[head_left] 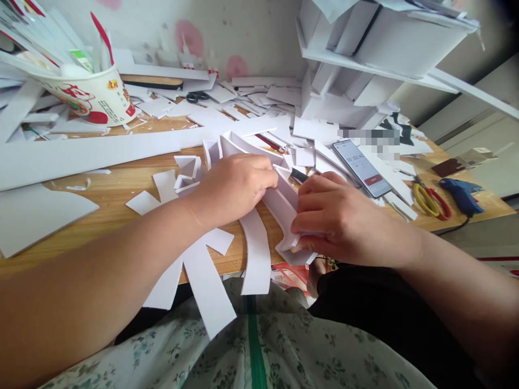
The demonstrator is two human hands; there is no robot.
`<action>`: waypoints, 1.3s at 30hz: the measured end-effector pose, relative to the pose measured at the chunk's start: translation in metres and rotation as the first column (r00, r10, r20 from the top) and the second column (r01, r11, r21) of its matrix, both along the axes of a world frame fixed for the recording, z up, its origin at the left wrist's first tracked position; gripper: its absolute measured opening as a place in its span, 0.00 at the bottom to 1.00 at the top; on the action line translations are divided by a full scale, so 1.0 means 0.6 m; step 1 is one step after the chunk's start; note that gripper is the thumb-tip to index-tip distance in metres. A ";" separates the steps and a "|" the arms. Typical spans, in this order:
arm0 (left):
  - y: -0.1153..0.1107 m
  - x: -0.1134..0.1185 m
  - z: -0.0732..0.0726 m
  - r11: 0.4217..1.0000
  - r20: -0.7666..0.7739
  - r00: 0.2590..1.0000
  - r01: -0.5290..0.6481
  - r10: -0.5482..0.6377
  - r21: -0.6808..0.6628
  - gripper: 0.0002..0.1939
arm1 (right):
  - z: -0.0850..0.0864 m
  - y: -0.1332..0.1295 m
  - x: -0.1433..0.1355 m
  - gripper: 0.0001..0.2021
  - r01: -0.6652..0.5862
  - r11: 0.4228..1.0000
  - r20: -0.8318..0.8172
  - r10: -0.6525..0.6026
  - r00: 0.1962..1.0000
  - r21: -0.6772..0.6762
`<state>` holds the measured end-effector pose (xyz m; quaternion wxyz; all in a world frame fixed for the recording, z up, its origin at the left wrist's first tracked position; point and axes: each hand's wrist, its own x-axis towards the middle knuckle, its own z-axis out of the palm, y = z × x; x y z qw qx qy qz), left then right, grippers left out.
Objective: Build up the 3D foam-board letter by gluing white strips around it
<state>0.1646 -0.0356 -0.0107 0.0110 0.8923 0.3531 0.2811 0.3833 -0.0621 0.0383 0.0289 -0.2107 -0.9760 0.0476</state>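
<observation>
A long, curved channel of white foam board (280,204) with upright side walls lies slantwise between my hands. My left hand (243,181) closes its fingertips on the channel's wall near the middle. Around the near end, my right hand (330,219) has its fingers curled on the wall, thumb low by the end. A loose curved white strip (256,248) hangs over the table edge below my left hand. Small folded white pieces (188,170) stand to the left of that hand. A dark-handled tool (299,175) lies partly hidden behind the channel.
White offcuts cover much of the wooden table (115,208). A paper tub (97,100) of tools stands at the back left, with black scissors (197,97) farther right. To the right are a phone (362,168), pliers (432,201), a blue glue gun (462,195) and white board boxes (405,40).
</observation>
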 end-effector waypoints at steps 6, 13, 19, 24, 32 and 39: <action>0.000 0.000 0.000 1.000 -0.003 1.000 -0.001 0.001 0.012 0.14 | -0.006 -0.006 -0.005 0.12 0.051 0.998 0.012 -0.051 0.999 0.031; -0.001 0.001 -0.001 1.000 -0.002 1.000 0.013 -0.013 0.017 0.13 | -0.008 -0.006 -0.009 0.10 0.046 0.998 -0.001 -0.046 0.999 0.030; -0.007 0.001 0.014 1.000 -0.092 0.996 0.006 -0.009 -0.025 0.06 | -0.007 -0.008 -0.011 0.09 0.091 0.995 0.043 -0.092 0.995 0.043; -0.024 0.003 0.031 0.996 -0.195 0.981 -0.032 0.014 -0.089 0.21 | -0.007 -0.010 -0.011 0.09 0.098 0.994 0.015 -0.099 0.995 0.042; -0.043 0.009 0.031 0.987 -0.224 0.974 -0.057 0.022 -0.149 0.30 | -0.007 -0.011 -0.011 0.13 0.103 0.994 -0.011 -0.103 0.995 0.034; -0.041 -0.002 0.042 0.976 -0.358 0.934 -0.082 0.005 -0.199 0.24 | -0.009 -0.006 -0.007 0.14 0.073 0.997 -0.026 -0.073 0.997 -0.028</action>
